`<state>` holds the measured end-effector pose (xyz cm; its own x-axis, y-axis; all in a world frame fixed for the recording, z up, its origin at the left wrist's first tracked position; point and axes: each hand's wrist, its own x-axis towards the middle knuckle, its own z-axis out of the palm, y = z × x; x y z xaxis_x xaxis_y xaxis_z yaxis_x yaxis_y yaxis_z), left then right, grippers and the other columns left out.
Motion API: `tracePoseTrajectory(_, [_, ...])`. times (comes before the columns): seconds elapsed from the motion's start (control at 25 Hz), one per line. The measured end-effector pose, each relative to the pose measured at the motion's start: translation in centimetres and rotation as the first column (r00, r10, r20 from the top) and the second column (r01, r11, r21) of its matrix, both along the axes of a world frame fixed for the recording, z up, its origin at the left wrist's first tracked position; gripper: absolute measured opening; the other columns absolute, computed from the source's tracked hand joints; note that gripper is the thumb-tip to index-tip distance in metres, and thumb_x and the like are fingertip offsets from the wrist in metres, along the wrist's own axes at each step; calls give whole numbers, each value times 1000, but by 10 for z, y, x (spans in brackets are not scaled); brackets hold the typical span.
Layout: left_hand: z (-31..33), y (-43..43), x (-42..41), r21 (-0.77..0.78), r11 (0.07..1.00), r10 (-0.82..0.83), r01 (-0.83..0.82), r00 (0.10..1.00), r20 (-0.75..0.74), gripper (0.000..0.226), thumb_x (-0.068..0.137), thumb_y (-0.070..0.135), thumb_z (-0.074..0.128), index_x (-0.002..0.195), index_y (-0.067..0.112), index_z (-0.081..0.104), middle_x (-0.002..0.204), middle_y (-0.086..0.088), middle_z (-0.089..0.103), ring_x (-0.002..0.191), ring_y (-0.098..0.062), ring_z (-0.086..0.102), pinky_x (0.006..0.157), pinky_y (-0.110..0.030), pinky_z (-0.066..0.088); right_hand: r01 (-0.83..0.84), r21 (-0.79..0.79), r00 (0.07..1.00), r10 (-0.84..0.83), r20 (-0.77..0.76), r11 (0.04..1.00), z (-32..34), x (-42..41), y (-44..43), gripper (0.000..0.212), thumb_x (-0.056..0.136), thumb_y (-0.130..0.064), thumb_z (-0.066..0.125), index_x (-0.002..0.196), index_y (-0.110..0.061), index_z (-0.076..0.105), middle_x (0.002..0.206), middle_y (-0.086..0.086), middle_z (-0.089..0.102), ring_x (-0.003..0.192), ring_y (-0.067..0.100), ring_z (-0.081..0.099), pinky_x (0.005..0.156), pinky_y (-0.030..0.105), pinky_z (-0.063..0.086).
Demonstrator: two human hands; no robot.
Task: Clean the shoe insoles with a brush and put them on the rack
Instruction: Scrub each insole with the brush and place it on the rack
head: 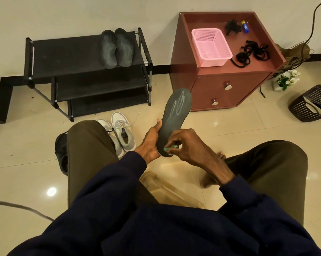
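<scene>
A dark grey insole [176, 111] with pale markings stands tilted in front of me, toe end pointing up and away. My left hand [150, 142] grips its lower left edge from beneath. My right hand [185, 145] pinches a small green brush [168, 149] against the heel end of that insole. Two more dark insoles [117, 48] lie side by side on the top shelf of the black shoe rack [67, 54] by the wall.
A pair of grey and white sneakers [119, 134] sits on the tiled floor below the rack, beside my left knee. A reddish cabinet [228, 89] on the right carries a pink basket [210, 47] and black laces [252, 52]. A dark woven basket [311, 104] lies far right.
</scene>
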<state>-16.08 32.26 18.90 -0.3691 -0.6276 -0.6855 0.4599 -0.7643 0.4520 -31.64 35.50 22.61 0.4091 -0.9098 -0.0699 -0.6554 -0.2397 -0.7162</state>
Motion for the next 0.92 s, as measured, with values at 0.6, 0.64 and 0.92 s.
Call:
tracePoseTrajectory(0.6, [-2, 1, -7, -34, 999, -18, 20, 999, 45, 48, 104, 52, 45, 119, 12, 68, 100, -12, 76, 81, -24, 74, 69, -36, 63, 167, -318, 964, -223, -148, 933, -10, 0, -10, 16, 82, -7, 82, 99, -8, 79, 93, 8, 70, 84, 23, 65, 75, 37, 57])
tracePoseTrajectory(0.64, [-2, 1, -7, -31, 999, -17, 19, 998, 55, 49, 103, 52, 46, 119, 11, 68, 99, -12, 76, 81, -24, 74, 69, -36, 63, 134, -291, 980, -171, -104, 947, -9, 5, -6, 17, 83, -8, 82, 99, -9, 79, 93, 7, 70, 84, 19, 66, 75, 32, 57])
tracePoseTrajectory(0.92, [-4, -2, -4, -52, 998, -20, 23, 998, 60, 53, 105, 53, 42, 124, 11, 66, 111, -14, 74, 90, -27, 73, 78, -38, 62, 112, -179, 981, -137, -138, 978, -12, -5, -9, 17, 77, -7, 87, 92, -12, 81, 88, 1, 70, 77, 14, 65, 71, 35, 59])
